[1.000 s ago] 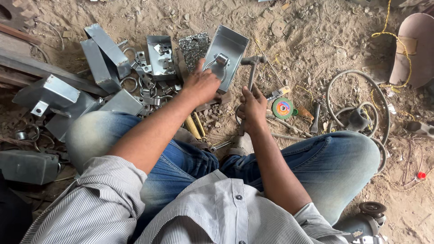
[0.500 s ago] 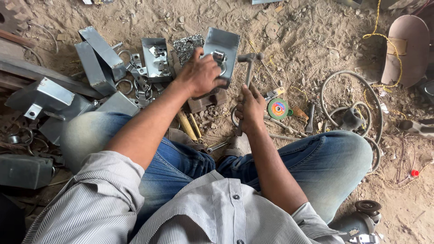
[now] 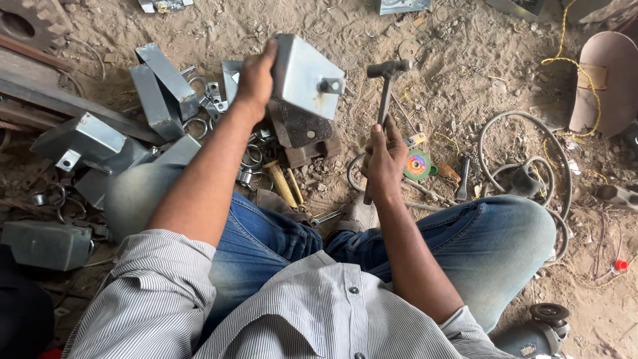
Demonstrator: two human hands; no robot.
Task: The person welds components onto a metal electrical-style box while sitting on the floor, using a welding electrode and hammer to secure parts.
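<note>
My left hand [image 3: 254,80] grips a shiny grey metal box [image 3: 307,76] by its left side, tilted, with its closed back facing me and a small lug on its right edge. The box rests over a dark rusty steel block [image 3: 304,131] on the sandy ground. My right hand [image 3: 383,161] holds the handle of a small hammer [image 3: 385,90], head raised beside the box's right edge and apart from it. I sit cross-legged in blue jeans.
More grey metal boxes [image 3: 159,83] and loose metal rings [image 3: 252,157] lie at the left. A small colourful disc [image 3: 417,165], a coiled grey hose [image 3: 525,173] and yellow cord [image 3: 565,50] lie at the right. An angle grinder [image 3: 538,329] sits by my right knee.
My left hand has turned the box over, from open side up to closed back up. My right hand has lifted the hammer upright from the ground.
</note>
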